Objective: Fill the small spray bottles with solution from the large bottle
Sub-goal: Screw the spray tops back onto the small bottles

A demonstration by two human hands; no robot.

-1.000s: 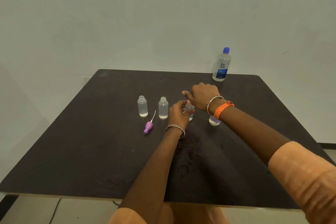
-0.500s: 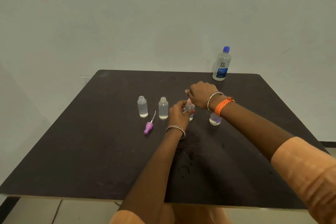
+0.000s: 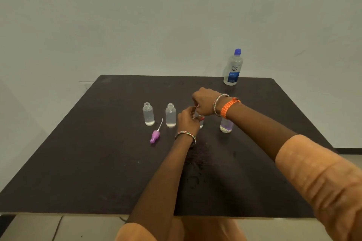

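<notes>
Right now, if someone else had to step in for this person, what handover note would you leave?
Left hand grips the third small bottle by its body, on the table. Right hand is curled over that bottle's top; whether it holds a cap is hidden.
Two uncapped small bottles stand to the left, each with only a little liquid at the bottom. A purple spray cap lies in front of them. A fourth small bottle stands behind the right wrist.
Large bottle stands capped at the far edge.
Left to do: fill the small bottles and recap them.
</notes>
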